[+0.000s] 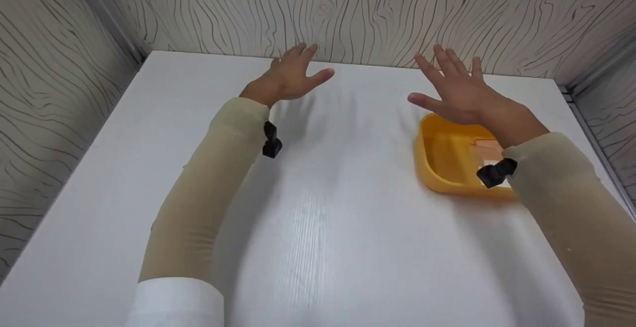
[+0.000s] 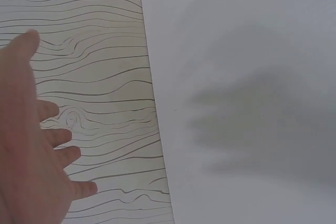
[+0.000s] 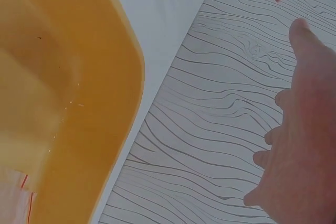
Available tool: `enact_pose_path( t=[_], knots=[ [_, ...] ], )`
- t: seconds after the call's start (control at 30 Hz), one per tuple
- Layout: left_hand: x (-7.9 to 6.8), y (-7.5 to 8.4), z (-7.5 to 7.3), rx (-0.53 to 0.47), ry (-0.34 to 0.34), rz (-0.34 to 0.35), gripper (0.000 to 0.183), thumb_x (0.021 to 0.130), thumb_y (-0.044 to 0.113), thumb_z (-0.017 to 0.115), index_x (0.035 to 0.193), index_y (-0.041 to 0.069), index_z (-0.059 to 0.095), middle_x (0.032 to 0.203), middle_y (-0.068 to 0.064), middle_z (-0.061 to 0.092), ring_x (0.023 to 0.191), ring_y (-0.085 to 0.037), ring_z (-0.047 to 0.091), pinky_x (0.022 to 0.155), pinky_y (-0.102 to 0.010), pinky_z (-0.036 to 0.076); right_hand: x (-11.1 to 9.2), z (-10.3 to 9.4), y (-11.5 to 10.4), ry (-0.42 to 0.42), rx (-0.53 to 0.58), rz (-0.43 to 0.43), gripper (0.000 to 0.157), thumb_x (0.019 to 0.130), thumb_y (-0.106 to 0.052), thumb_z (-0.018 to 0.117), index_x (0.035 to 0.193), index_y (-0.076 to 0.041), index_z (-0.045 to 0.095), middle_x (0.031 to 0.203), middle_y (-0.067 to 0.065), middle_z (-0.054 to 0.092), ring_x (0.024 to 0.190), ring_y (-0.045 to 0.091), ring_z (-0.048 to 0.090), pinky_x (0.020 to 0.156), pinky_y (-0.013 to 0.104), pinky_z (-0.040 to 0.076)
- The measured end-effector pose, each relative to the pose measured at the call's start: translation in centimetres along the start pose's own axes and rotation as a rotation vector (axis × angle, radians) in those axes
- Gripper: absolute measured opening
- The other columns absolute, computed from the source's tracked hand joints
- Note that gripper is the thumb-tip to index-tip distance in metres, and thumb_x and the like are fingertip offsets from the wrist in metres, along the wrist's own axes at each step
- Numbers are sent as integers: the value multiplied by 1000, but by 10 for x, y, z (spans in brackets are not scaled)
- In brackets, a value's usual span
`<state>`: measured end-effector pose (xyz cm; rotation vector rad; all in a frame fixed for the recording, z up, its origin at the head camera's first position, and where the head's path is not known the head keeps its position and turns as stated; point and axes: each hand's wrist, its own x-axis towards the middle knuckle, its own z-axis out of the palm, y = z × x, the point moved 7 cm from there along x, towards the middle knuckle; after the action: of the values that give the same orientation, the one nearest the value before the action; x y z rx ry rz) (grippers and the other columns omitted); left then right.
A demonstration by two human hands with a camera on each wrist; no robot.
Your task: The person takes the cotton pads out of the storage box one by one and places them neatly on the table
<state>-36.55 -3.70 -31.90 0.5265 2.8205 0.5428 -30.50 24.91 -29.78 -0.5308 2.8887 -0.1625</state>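
Observation:
My left hand (image 1: pixel 290 74) hovers over the far part of the white table, fingers spread and straight, holding nothing. Its shadow falls on the tabletop beside it in the left wrist view. Opposite it, my right hand (image 1: pixel 459 91) is raised with the fingers fanned out and nothing in its grasp. It overlaps the far rim of a yellow plastic bin (image 1: pixel 431 168) in the head view. Inside the bin lies a flat, clear-looking packet (image 1: pixel 484 150) with pinkish and white parts; red lines show on the packet (image 3: pixel 21 198) in the right wrist view. My right forearm hides the bin's right side.
The white table (image 1: pixel 318 227) reaches back to a wall panel (image 1: pixel 348 14) with a wood-grain line pattern. Similar panels stand at the left (image 1: pixel 44 93) and right (image 1: pixel 611 88). Small black wrist cameras sit on both sleeves.

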Motion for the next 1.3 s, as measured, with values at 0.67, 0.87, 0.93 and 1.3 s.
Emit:
enact_pose_path(
  t=[0.67,0.87,0.93,1.3],
  knots=[
    [-27,-18,6,-290,117,107,76,104,60,42,162,14,23,167,-6,24,153,-21,24,124,-40,23,-48,10,31,52,14,-34,85,104,-62,38,165,-19,-1,168,17,-16,153,42,-14,111,70,-22],
    [-33,-17,11,-375,147,138,70,106,54,44,160,12,29,164,-6,30,147,-21,35,120,-39,32,-63,17,44,46,18,-2,85,104,-60,40,164,-18,-5,167,18,-18,153,43,-15,110,69,-24],
    [-35,-18,14,-405,151,142,68,106,52,44,159,11,31,163,-6,32,146,-21,37,119,-38,33,-66,19,46,44,19,4,85,104,-60,40,164,-18,-5,168,18,-18,153,43,-15,110,69,-24],
    [-44,-20,24,-604,154,154,57,108,45,45,155,13,39,151,-8,45,139,-22,44,110,-38,43,-88,29,64,54,42,27,85,105,-55,44,164,-18,-4,168,21,-14,153,44,-15,110,70,-24]
  ],
)
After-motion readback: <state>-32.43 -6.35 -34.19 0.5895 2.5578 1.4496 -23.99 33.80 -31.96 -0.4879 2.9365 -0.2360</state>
